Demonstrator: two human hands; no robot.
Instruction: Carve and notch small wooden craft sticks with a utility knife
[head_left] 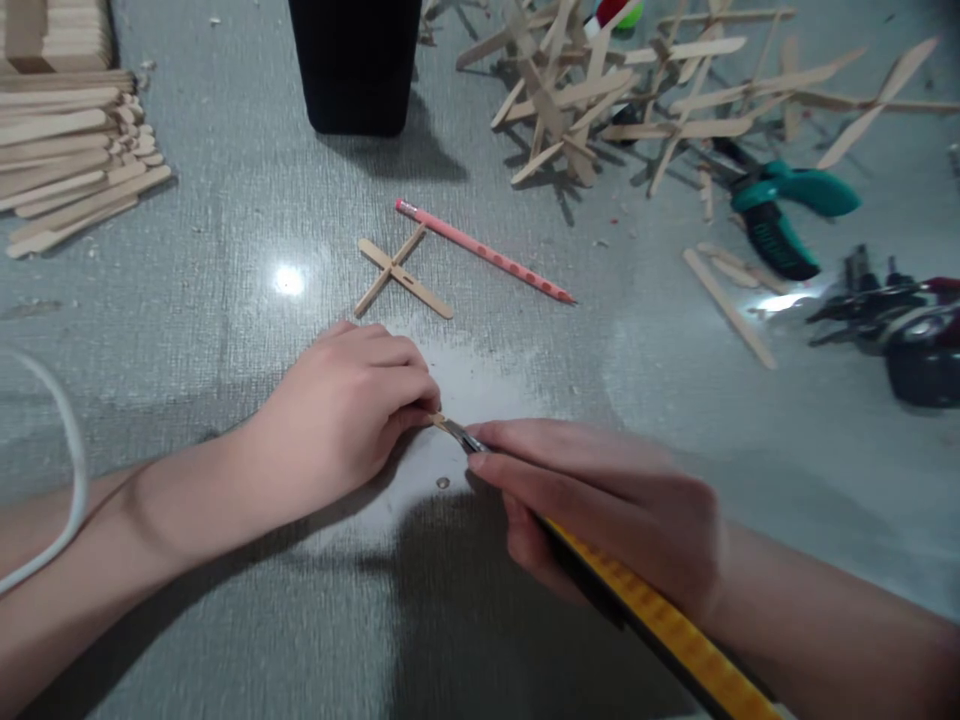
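Observation:
My left hand [360, 395] is closed in a pinch on a wooden craft stick [437, 419], and only the stick's tip shows past the fingers. In my right hand [592, 490] is a utility knife [645, 610] with a yellow and black handle. Its blade meets the exposed end of the stick just beside my left fingertips. Beyond my hands lie two craft sticks joined in a cross [394, 268], one with a slot cut in it. A pink pencil [487, 254] rests beside the cross, its eraser end near one stick's tip.
Craft sticks are stacked at the far left [67, 150]. A black container [356, 65] stands at the back. Crossed stick assemblies [570, 100] pile up at back right, near green-handled pliers [795, 205] and dark metal tools [892, 310]. A white cable [71, 450] loops over my left forearm.

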